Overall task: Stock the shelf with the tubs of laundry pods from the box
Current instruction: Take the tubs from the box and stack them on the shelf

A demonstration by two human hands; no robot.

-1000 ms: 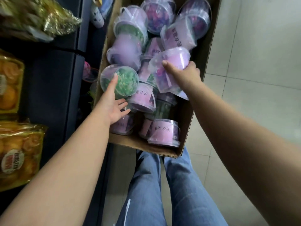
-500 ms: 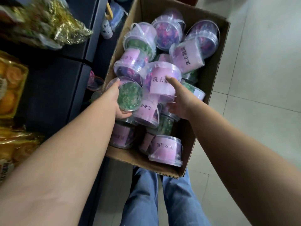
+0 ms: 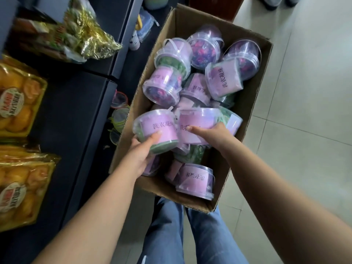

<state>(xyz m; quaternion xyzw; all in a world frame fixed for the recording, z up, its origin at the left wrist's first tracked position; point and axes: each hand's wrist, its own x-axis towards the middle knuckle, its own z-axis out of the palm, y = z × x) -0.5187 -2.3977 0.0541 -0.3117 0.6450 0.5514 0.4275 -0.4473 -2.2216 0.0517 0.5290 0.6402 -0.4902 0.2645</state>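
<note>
An open cardboard box (image 3: 253, 103) on the floor holds several clear tubs of laundry pods with pink labels. My left hand (image 3: 142, 151) grips a tub of green pods (image 3: 156, 128) from below, thumb on its label, just above the pile. My right hand (image 3: 211, 135) grips a second pink-labelled tub (image 3: 198, 121) right beside it, the two tubs touching. More tubs lie tumbled in the box, such as a labelled tub (image 3: 222, 80) at the back and a tub (image 3: 195, 180) at the near end.
Dark shelves (image 3: 80, 103) run along the left of the box. Packs of orange fruit (image 3: 17, 100) and a gold foil bag (image 3: 89, 40) lie on them. Small clear cups (image 3: 119, 100) sit on a low shelf beside the box. Pale tiled floor (image 3: 304, 92) lies to the right.
Both hands have closed on tubs and lifted them toward me. The left took the green-pod tub it first touched; the right turned its tub so the label faces up.
</note>
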